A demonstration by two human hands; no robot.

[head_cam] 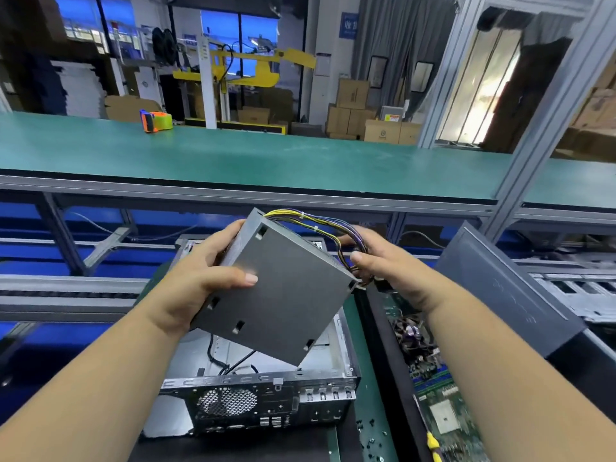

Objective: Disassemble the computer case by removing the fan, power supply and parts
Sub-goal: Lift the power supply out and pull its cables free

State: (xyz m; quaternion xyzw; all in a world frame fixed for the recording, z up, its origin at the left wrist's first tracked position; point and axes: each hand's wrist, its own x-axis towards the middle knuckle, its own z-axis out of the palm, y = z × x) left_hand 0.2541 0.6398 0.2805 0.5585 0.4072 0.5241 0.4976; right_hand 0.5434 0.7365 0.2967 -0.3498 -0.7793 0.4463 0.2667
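Grey power supply (pixel 283 295) lifted out above the computer case (pixel 260 391); gripped by left hand (pixel 200 275); its cable bundle (pixel 320 228) clutched by right hand (pixel 390 268). Motherboard (pixel 436 395) already laid near right; case appears nearly stripped.

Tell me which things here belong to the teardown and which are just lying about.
Job:
power supply, gripped by left hand
cable bundle, held by right hand
computer case
circuit boards
loose screws

Lying about:
tape dispenser
cardboard boxes
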